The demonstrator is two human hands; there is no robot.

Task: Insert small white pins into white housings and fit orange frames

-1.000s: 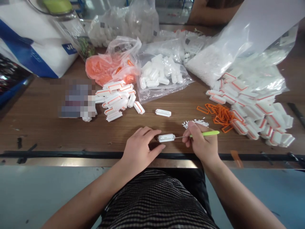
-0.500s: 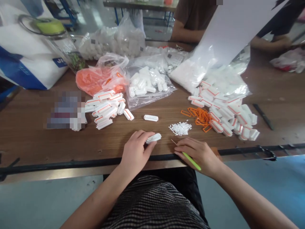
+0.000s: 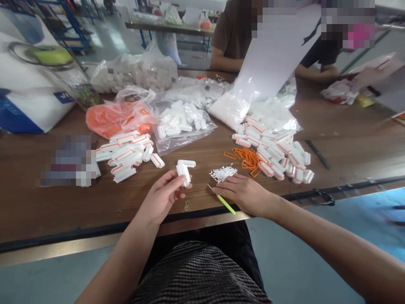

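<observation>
My left hand pinches a small white plastic casing, raised and tilted above the table. Another white casing lies just behind it. My right hand rests low over the tabletop, palm down with fingers stretched out. Its fingertips touch or overlap a green-handled tool with a thin metal tip, whose handle lies along the table. Just beyond those fingers is a pile of tiny white pieces. Orange rectangular frames form a loose heap to the right of it.
White casings with orange frames are heaped at left and right. Behind stand a bag of white casings, an orange bag and a bag of white bits. A dark stick lies right. Two people sit opposite.
My left hand has lifted the casing and turned it more upright. The green tool's handle has dropped to the table, and my right hand has flattened toward the white pieces. The view has swung right.
</observation>
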